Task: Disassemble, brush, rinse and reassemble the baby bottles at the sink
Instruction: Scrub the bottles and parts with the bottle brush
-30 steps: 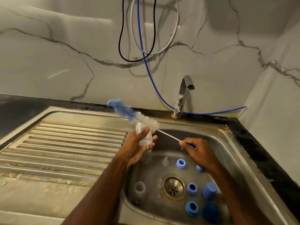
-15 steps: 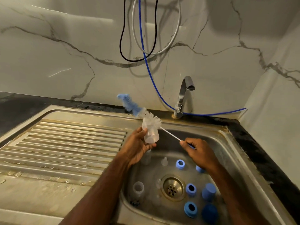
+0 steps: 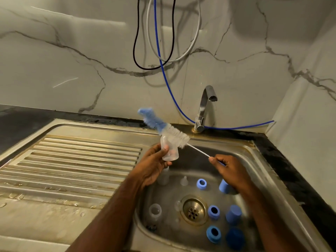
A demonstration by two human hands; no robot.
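Note:
My left hand [image 3: 151,165] grips a small clear baby bottle [image 3: 170,149] above the sink's back left corner, thumb across its front. My right hand [image 3: 230,170] pinches the thin white handle of a bottle brush [image 3: 171,130]. The brush's white bristles lie against the bottle's upper end and its blue tip points up and left. In the sink basin [image 3: 254,168] lie several blue rings [image 3: 201,184] and blue caps [image 3: 233,214], a clear teat [image 3: 184,181] and another clear bottle [image 3: 155,212].
A steel tap [image 3: 204,108] stands behind the basin, with a blue hose [image 3: 168,82] and black and white cables hanging on the marble wall. The ribbed draining board [image 3: 72,164] spreads to the left. The drain [image 3: 194,210] is at the basin's middle.
Both hands, the bottle and the brush have risen a little and shifted right. The brush's blue tip has swung upward, steeper than before.

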